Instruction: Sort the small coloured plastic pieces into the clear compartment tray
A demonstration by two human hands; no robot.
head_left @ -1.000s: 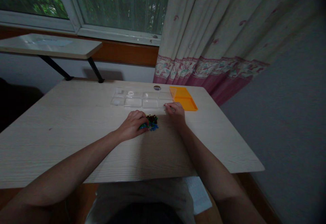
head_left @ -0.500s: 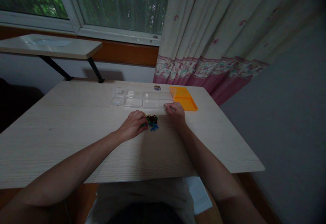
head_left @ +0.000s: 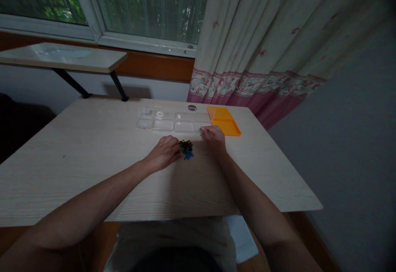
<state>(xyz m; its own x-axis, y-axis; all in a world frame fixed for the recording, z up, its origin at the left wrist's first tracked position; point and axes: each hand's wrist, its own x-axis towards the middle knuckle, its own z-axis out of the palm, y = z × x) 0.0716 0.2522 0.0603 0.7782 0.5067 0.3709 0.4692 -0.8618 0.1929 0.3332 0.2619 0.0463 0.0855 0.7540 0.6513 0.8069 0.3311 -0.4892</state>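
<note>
A small pile of tiny coloured pieces [head_left: 186,149], dark brown, green and blue, lies on the table. At its left edge my left hand [head_left: 165,152] rests with curled fingers touching the pieces; whatever its fingertips hold is hidden. My right hand [head_left: 215,139] is closed in a pinch by the near right corner of a clear compartment tray [head_left: 174,126]. Something tiny and pale may be between those fingertips, too small to name. Behind the right hand sits an open orange case [head_left: 228,127], touching or slightly overlapped by the tray's right end.
The pale wooden table [head_left: 102,140] ends at a wall on the right. A raised shelf [head_left: 93,59] on black legs stands at its back left. A round dark spot or object [head_left: 192,107] is near the back edge, by the curtain [head_left: 229,82].
My left fingers have drawn closer together at the pile's left edge. The right hand stays pinched by the tray corner. The whole view has shifted slightly.
</note>
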